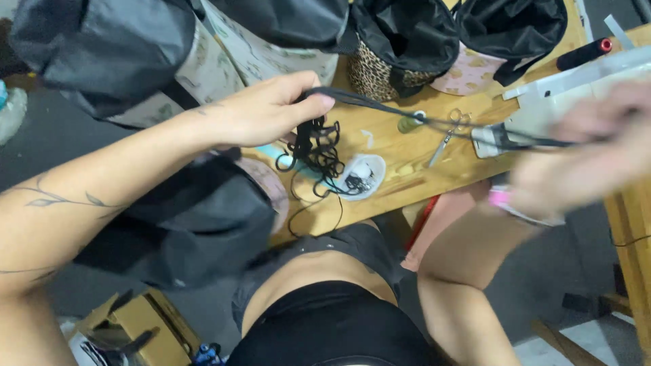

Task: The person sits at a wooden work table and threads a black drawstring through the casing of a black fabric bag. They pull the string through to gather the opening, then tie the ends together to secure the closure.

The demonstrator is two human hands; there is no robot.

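My left hand (261, 108) pinches one end of a thin black strap (407, 115) above the wooden table (393, 159). The strap runs taut to the right, where my blurred right hand (590, 152) grips its other end. A tangle of black cords (315, 152) hangs just below my left hand, over a small white dish (363, 176) with small dark parts in it. Small scissors (447, 135) lie on the table under the stretched strap.
Black fabric bags with patterned and leopard-print linings (400, 47) crowd the far side of the table. A white sewing machine (576, 81) with a black thread spool (583, 54) stands at the right. A cardboard box (135, 325) sits on the floor at lower left.
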